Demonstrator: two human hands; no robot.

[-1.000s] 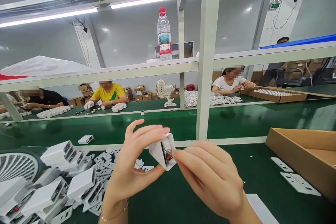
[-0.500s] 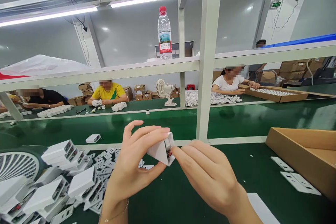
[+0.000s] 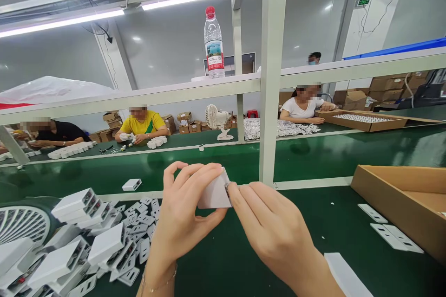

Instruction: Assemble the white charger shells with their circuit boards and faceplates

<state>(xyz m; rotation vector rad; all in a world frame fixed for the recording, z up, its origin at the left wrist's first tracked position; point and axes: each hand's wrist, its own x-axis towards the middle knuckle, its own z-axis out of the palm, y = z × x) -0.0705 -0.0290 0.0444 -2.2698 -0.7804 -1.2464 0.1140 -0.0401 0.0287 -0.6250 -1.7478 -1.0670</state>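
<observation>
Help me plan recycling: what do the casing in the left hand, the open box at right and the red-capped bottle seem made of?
White casing: probably plastic, matte; its flat face is smooth and even.
Open box: likely cardboard, dull; plain brown walls.
Red-capped bottle: apparently clear plastic, glossy; see-through body with bright highlights.

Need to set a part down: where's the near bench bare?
Mostly bare: green benchtop between right hand, white sheet and the plates by the carton; also below the held housing. Crowded: left of the left hand, heaped white housings.
</observation>
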